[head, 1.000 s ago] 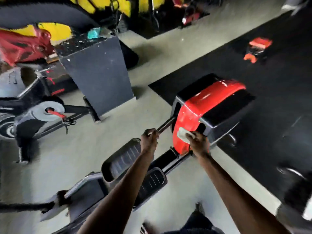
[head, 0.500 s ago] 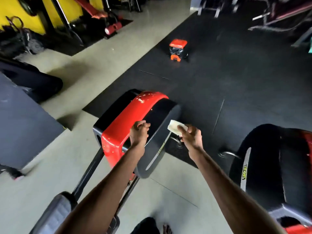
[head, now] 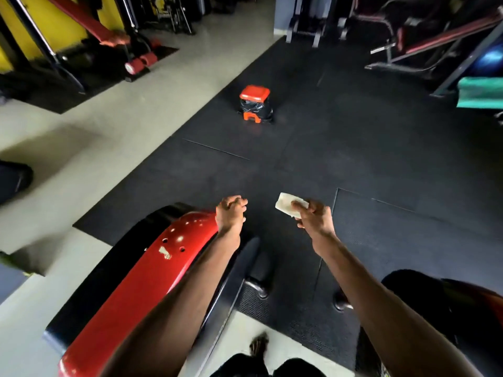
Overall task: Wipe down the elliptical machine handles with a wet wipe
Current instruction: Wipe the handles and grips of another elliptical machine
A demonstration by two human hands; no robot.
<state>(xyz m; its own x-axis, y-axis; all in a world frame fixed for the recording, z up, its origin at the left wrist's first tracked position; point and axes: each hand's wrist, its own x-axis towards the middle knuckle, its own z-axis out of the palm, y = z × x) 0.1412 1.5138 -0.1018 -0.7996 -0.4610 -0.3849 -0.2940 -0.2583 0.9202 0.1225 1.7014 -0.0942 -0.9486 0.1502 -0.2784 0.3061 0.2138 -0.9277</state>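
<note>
The elliptical machine's red and black housing [head: 141,278] fills the lower left. My left hand [head: 231,213] hovers over its far end with the fingers curled shut and nothing in them. To the right, my right hand [head: 313,217] is raised over the black mat, pinching a folded white wet wipe [head: 287,204]. The wipe touches no part of the machine. The machine's handles are out of view.
A small red-lidded bin with a black liner [head: 254,104] stands on the black rubber mat [head: 340,148] ahead. A second machine's black housing [head: 441,308] sits at the lower right. Weight benches and racks line the back. My foot [head: 258,346] shows at the bottom.
My left hand let go of the machine's bar and lifted off the housing. My right hand drew the wipe off the red housing and out over the mat. The view swung up and right.
</note>
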